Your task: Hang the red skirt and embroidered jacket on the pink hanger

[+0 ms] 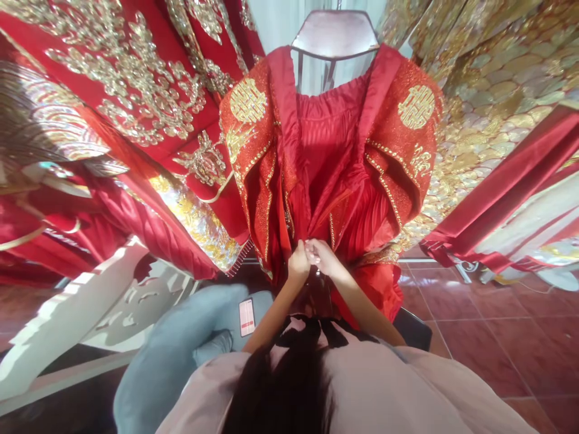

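Observation:
A red dress [328, 135] with gold beaded trim and round gold emblems on its ruffled shoulders hangs in front of me from a hanger [337, 33]. At its lower middle my left hand [299, 263] is closed, fingers pinched at the gathered red cloth. Right beside it, nearly touching, my right hand [322, 256] has its fingers curled in a pinch against the same cloth. Anything small between the fingertips is too hidden to make out. More red fabric [380, 289] falls below my right forearm.
Red garments with silver beadwork [149, 78] hang to the left, gold scaled cloth [497, 108] to the right. A white carved bench [85, 301] stands at lower left. A phone [246, 317] lies beside a grey-blue cushion [167, 343]. Red floor tiles [484, 325] show at right.

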The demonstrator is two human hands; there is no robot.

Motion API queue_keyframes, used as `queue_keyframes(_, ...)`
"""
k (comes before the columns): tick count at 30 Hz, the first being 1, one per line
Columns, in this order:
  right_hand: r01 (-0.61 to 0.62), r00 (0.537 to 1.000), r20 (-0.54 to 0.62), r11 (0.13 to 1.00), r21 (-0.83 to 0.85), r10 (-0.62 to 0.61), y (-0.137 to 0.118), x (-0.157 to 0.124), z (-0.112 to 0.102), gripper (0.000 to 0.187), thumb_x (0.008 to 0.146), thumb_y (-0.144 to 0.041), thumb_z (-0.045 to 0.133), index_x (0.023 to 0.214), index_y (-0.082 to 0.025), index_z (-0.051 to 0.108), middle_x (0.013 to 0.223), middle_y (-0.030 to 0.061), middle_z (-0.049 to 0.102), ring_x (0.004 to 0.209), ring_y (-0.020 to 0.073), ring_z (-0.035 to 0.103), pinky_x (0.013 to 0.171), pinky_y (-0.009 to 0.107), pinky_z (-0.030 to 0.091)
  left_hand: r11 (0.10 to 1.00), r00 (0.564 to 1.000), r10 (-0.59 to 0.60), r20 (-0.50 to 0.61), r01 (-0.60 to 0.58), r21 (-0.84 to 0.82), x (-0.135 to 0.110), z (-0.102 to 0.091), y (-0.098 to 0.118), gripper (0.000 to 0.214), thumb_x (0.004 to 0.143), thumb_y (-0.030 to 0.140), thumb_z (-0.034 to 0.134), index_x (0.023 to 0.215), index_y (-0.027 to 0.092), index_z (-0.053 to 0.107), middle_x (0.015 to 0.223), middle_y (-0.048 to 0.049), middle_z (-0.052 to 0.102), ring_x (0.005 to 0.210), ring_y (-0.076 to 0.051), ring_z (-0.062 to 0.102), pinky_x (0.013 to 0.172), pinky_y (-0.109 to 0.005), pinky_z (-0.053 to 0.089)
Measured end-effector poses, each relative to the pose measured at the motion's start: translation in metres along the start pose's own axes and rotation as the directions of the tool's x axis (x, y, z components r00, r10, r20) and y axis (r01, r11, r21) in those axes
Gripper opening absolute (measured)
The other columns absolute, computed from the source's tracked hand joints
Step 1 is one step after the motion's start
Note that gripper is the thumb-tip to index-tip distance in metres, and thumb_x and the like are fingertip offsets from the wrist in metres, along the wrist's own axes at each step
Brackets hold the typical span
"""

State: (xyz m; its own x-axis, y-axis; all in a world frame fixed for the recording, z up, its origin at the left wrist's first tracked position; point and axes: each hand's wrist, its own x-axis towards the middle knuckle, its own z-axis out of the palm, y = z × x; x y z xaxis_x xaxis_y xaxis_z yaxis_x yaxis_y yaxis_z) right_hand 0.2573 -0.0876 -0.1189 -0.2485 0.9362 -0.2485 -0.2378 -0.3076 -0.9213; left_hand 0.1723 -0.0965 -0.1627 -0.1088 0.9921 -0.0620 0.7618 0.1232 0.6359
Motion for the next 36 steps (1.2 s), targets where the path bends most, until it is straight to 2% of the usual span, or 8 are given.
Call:
queue_keyframes(11,-0.018,0.968,-0.239,0.967,0.253,0.081,-0.036,0.018,0.027,0.025,0.069,-0.015,0.043,0.044,-0.015,0.044,0.034,-0.0051,0.035,0.030,0.0016,0.019,0.033,0.017,0.012,0.990,0.985,0.140,-0.101,-0.135,0.051,0.021,0.018,-0.012,0.033,0.094,0.022,0.038,0.119,0.009,0.053,0.083,-0.0121,0.070,0.073,-0.021,0.069,0.058,-0.023,0.048)
queue_keyframes(15,0.028,0.964,-0.263,0.962,0.272,0.046,-0.080,0.027,0.031,0.026,0.073,-0.012,0.042,0.048,-0.013,0.049,0.037,-0.0043,0.039,0.030,0.0008,0.019,0.032,0.016,0.010,0.970,0.958,0.240,-0.160,-0.229,0.084,0.026,0.028,-0.023,0.037,0.095,0.025,0.037,0.116,0.001,0.056,0.072,-0.0162,0.067,0.064,-0.023,0.067,0.052,-0.025,0.047)
queue_keyframes(19,0.240,0.939,-0.304,0.938,0.252,-0.159,-0.140,0.029,0.045,0.027,0.076,-0.011,0.041,0.051,-0.012,0.050,0.039,-0.0049,0.040,0.031,0.0010,0.018,0.033,0.016,0.010,0.940,0.919,0.340,-0.200,-0.324,0.109,0.033,0.041,-0.029,0.044,0.096,0.028,0.033,0.114,-0.005,0.056,0.063,-0.0176,0.064,0.055,-0.022,0.064,0.046,-0.026,0.045)
queue_keyframes(23,0.459,0.846,-0.360,0.881,0.115,-0.393,-0.154,0.027,0.064,0.026,0.078,-0.016,0.043,0.053,-0.013,0.053,0.039,-0.0055,0.039,0.033,0.0023,0.021,0.035,0.018,0.012,0.904,0.873,0.428,-0.235,-0.409,0.126,0.042,0.047,-0.031,0.045,0.097,0.033,0.034,0.114,-0.001,0.057,0.064,-0.0177,0.065,0.051,-0.020,0.061,0.045,-0.027,0.046)
queue_keyframes(29,0.514,0.710,-0.405,0.817,-0.261,-0.576,-0.109,0.017,0.065,0.031,0.080,-0.034,0.050,0.057,-0.014,0.058,0.041,-0.0043,0.043,0.040,0.0054,0.036,0.044,0.020,0.026,0.885,0.850,0.466,-0.248,-0.443,0.144,0.041,0.037,-0.050,0.042,0.095,0.034,0.043,0.109,-0.001,0.060,0.070,-0.0196,0.066,0.048,-0.018,0.058,0.043,-0.026,0.044)
queue_keyframes(32,0.568,0.585,-0.370,0.690,-0.449,-0.722,-0.115,0.011,0.063,0.022,0.081,-0.031,0.053,0.086,-0.015,0.066,0.046,-0.0059,0.047,0.044,0.0068,0.039,0.050,0.021,0.032,0.883,0.861,0.469,-0.198,-0.449,0.139,0.035,0.031,-0.058,0.036,0.094,0.030,0.045,0.104,0.000,0.063,0.074,-0.0205,0.066,0.052,-0.018,0.061,0.046,-0.025,0.046)
queue_keyframes(34,0.561,0.589,-0.287,0.638,-0.527,-0.755,-0.129,0.013,0.063,0.030,0.082,-0.023,0.051,0.109,-0.018,0.062,0.048,-0.0071,0.049,0.044,0.0078,0.041,0.054,0.022,0.035,0.881,0.869,0.470,-0.154,-0.454,0.133,0.032,0.027,-0.060,0.031,0.093,0.029,0.046,0.098,0.005,0.065,0.087,-0.0236,0.067,0.057,-0.019,0.063,0.051,-0.026,0.049)
queue_keyframes(36,0.500,0.656,-0.228,0.640,-0.584,-0.720,-0.144,0.020,0.061,0.032,0.082,-0.016,0.048,0.112,-0.018,0.060,0.047,-0.0070,0.049,0.043,0.0090,0.042,0.057,0.023,0.036,0.885,0.880,0.462,-0.112,-0.450,0.121,0.029,0.023,-0.060,0.030,0.093,0.031,0.046,0.098,0.007,0.064,0.092,-0.0234,0.067,0.060,-0.019,0.064,0.053,-0.027,0.050)
